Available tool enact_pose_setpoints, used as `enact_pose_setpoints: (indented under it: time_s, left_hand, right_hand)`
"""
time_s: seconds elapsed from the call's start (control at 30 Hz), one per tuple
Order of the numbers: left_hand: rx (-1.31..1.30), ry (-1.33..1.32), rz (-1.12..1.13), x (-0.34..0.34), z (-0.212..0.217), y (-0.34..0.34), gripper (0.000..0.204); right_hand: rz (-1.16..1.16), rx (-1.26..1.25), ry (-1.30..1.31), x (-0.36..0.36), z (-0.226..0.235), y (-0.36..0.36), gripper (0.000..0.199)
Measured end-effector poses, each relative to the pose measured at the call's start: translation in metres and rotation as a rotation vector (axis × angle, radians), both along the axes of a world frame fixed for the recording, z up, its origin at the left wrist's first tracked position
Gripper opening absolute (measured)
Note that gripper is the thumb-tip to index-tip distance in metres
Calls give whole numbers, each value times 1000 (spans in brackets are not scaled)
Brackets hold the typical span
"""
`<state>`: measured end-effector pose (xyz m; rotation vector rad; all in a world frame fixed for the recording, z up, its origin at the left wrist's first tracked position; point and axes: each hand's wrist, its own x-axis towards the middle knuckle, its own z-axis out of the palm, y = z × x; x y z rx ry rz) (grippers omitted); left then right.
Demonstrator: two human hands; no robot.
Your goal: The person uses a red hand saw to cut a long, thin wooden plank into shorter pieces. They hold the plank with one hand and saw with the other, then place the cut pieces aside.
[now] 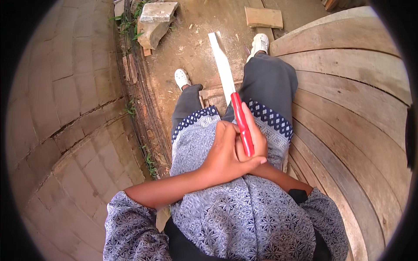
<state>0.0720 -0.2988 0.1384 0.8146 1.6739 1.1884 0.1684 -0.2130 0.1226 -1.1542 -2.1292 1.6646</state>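
Note:
A long-bladed knife (pixel 224 69) with a red handle (pixel 242 124) points away from me, its pale blade widening toward the far end. My right hand (pixel 257 135) holds the handle, one finger lying along its right side. Clasped over it from the left is my left hand (pixel 224 150), fingers curled and thumb across the base of the right hand. Both rest above my patterned lap cloth (pixel 191 130). How the fingers wrap beneath the handle is hidden.
Wooden planks (pixel 348 91) form a curved-looking wall close on my right. Paved brickwork (pixel 65 100) lies left, edged by dark rods (pixel 139 113) and weeds. Ahead on the dirt are a stone block (pixel 156 24) and a wood piece (pixel 264 18).

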Motion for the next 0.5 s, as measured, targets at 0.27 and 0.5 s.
enact_pose_setpoints:
  time_s: [0.27,0.5]
  left_hand:
    - [-3,155,136,-45,-62,43,65]
    - [-66,-170,319,-138,-115,141,62]
  right_hand:
    - [-39,40,137,-62,-81,35,69]
    - [-112,-30,228,-170,-158,127,63]
